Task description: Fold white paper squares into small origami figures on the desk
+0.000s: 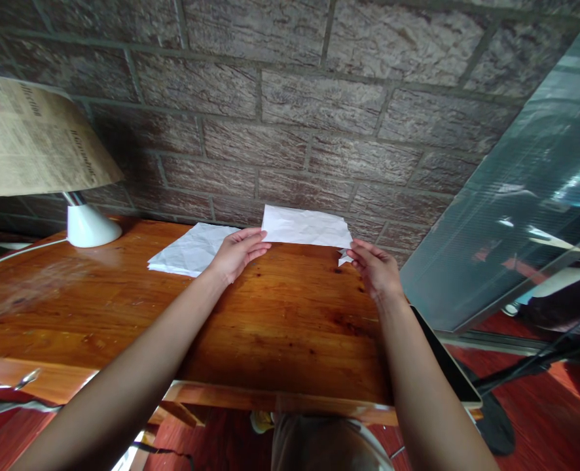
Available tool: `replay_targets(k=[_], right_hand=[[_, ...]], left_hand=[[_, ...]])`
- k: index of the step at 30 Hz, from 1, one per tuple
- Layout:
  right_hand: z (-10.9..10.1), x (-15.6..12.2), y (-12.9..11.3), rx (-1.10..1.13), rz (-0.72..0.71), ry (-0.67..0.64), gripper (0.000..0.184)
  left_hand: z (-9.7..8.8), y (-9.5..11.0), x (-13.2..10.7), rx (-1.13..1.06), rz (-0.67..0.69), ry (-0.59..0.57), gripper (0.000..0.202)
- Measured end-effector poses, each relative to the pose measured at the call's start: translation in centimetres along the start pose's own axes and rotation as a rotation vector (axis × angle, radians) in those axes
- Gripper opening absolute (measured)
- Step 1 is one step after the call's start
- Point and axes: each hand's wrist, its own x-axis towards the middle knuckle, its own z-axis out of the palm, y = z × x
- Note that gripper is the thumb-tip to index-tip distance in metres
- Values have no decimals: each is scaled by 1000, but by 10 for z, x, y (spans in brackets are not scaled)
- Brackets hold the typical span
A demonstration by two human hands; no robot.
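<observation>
A crumpled white sheet of paper (306,227) stands up at the far edge of the wooden table (270,320), leaning toward the brick wall. My left hand (235,254) pinches its lower left corner with the fingers closed on it. My right hand (376,268) grips the lower right corner, where the paper is bent and creased. A second crumpled white sheet (188,250) lies flat on the table just left of my left hand.
A lamp with a white base (90,226) and a newspaper-print shade (35,140) stands at the back left. A brick wall (294,118) runs behind the table. A glass panel (525,209) rises on the right. A dark flat device (447,366) lies at the table's right edge.
</observation>
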Motion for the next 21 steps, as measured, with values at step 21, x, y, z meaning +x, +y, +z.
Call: replay_targets(k=[21], right_hand=[[1, -1, -4, -3, -21, 45, 35]], left_hand=[[3, 1, -3, 107, 128, -89, 36]])
